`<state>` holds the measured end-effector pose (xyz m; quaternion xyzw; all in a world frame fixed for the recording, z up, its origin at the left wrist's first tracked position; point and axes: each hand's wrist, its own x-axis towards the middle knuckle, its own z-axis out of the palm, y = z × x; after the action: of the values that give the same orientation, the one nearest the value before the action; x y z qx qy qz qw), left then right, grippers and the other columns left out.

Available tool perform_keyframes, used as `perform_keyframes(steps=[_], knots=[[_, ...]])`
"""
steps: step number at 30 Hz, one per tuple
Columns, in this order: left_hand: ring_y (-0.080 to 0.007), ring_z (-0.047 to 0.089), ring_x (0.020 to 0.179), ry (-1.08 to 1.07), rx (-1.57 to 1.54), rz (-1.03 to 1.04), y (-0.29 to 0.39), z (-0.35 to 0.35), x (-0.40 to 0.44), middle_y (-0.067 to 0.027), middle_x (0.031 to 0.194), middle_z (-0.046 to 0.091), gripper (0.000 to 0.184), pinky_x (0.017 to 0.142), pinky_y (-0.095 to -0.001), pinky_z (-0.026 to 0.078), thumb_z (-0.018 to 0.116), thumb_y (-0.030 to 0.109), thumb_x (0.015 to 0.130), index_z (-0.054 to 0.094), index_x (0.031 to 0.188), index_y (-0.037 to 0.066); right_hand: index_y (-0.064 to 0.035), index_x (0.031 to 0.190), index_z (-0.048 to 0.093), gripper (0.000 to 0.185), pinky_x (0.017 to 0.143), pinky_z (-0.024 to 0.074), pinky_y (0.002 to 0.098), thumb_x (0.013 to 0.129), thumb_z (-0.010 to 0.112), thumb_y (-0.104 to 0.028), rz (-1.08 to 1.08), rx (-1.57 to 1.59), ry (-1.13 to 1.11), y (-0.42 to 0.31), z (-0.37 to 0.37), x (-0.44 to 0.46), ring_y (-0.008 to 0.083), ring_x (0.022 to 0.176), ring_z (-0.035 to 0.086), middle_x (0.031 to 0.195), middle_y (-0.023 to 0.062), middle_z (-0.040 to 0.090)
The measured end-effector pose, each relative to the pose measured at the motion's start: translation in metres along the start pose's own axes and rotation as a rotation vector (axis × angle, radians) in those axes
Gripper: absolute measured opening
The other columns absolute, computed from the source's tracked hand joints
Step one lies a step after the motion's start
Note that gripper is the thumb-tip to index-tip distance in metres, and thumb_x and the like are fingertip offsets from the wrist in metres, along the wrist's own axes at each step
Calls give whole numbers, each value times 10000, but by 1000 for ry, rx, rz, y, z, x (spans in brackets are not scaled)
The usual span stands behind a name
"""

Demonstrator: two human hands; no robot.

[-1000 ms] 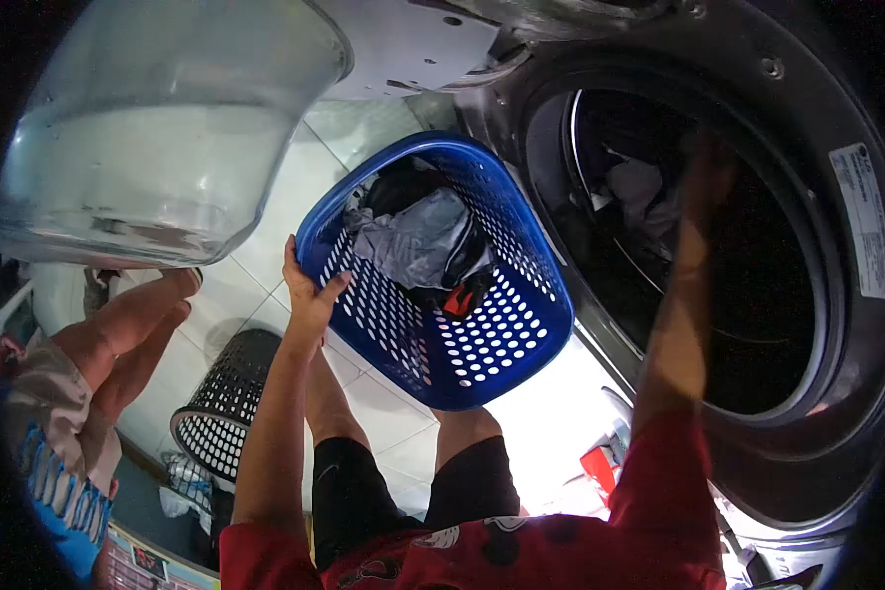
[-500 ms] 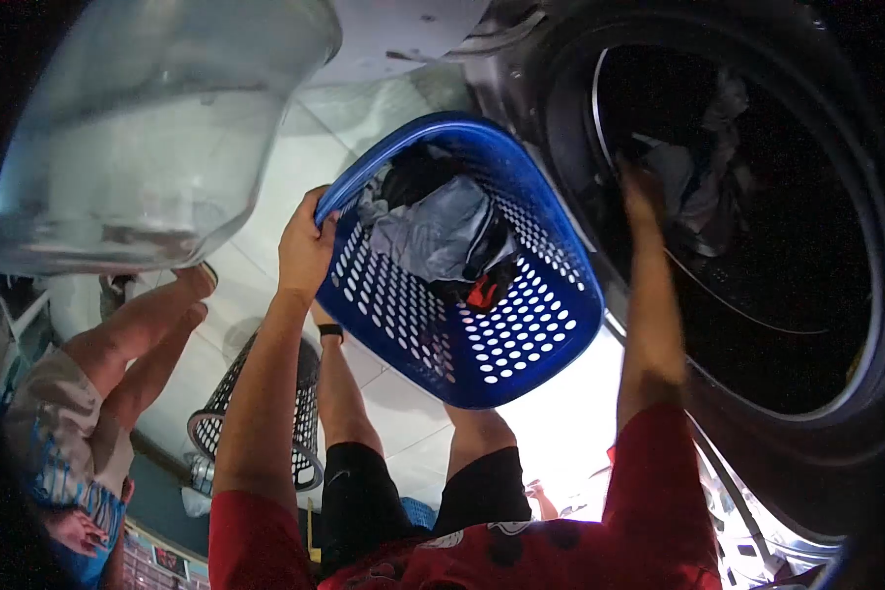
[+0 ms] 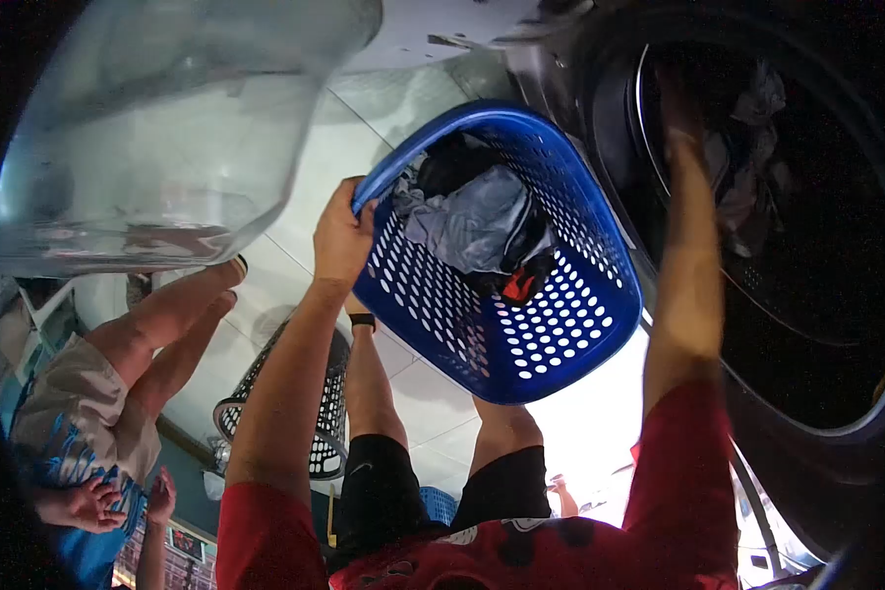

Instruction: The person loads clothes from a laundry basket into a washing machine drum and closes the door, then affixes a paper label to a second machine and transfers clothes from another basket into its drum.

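My left hand (image 3: 344, 231) grips the left rim of a blue perforated basket (image 3: 438, 320), which is tilted beside the machine opening. Grey clothes (image 3: 482, 221) lie inside it, with black and red pieces around them. My right hand (image 3: 680, 118) reaches into the dark drum (image 3: 806, 285); its fingers are lost in shadow. Just right of that hand, light crumpled cloth (image 3: 752, 177) shows in the drum.
The clear door (image 3: 157, 147) juts out at the upper left. A person (image 3: 98, 413) stands at the left, both hands showing. A dark perforated basket (image 3: 329, 423) is on the tiled floor (image 3: 418, 379) near my legs.
The blue basket and my left hand have shifted right in view. My right hand has moved within the drum. The other person's hands have come into fuller view.
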<state>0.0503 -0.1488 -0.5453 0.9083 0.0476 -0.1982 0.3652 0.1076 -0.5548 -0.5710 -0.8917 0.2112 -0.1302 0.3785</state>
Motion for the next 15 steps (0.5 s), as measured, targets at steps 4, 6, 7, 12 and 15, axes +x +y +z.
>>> perform_keyframes(steps=[4, 6, 7, 12, 15], knots=[[-288, 545, 766, 16, 10, 45, -4, 1, 1, -151, 820, 559, 194, 673, -322, 419, 499, 92, 784, 479, 970, 42, -10, 839, 545, 122, 703, 424, 303, 726, 498, -1, -68, 188, 209, -65, 12, -129, 217, 760, 556, 821, 119, 576], [-240, 554, 742, -16, 15, 25, -4, 1, 0, -155, 793, 560, 196, 676, -284, 418, 488, 80, 798, 469, 980, 9, -34, 813, 549, 128, 697, 427, 324, 687, 555, -11, -188, -69, -100, -58, 30, -181, 251, 775, 539, 794, 103, 566], [-240, 554, 742, -19, 17, 31, -3, 1, 0, -155, 793, 560, 196, 676, -284, 418, 488, 80, 798, 469, 980, 9, -44, 799, 552, 132, 698, 426, 333, 673, 579, -21, -427, -262, -171, -57, 36, -189, 263, 775, 529, 781, 95, 562], [-314, 544, 774, -17, -48, 38, -3, 1, -2, -153, 826, 554, 175, 673, -339, 422, 499, 66, 777, 481, 950, 45, -45, 898, 522, 270, 746, 397, 376, 653, 628, -80, -132, -116, -260, 0, 86, -220, 293, 827, 497, 894, 113, 531], [-310, 544, 754, -16, -65, 30, -5, 2, 0, -162, 809, 552, 170, 666, -329, 421, 504, 64, 777, 484, 942, 28, -17, 1070, 426, 524, 836, 363, 381, 625, 673, -143, 93, -211, -417, 51, 110, -247, 333, 979, 444, 1081, 164, 444]])
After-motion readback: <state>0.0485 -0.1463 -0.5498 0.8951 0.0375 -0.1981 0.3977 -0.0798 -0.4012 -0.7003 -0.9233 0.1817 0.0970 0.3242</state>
